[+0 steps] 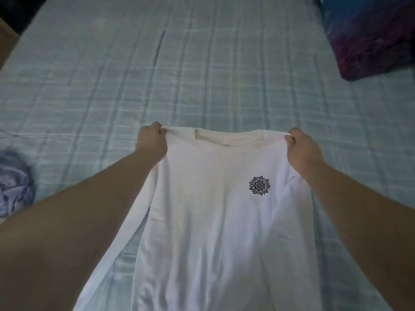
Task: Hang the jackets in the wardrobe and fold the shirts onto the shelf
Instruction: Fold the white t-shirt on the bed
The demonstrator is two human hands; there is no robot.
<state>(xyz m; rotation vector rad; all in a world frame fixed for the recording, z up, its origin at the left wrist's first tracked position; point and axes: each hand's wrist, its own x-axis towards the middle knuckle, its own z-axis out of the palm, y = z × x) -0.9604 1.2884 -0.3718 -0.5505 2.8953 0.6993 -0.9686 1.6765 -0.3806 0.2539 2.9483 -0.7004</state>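
STEP: spread shirt for folding | GRIP: left hand [151,142] and right hand [301,147] each pinched closed on one shoulder of white shirt [208,209] | POSITION: shirt above bed [112,75], collar far, hem nearest the person | AXIS: long axis runs from grip toward the person; both hands equally near.

a bed [202,63] with a pale blue-green checked cover fills nearly the whole view, its fabric lightly creased under soft, dim light. at the bed's far right corner lies a dark blue and purple pillow [370,34]; on its left edge sits a crumpled bluish cloth [15,182].
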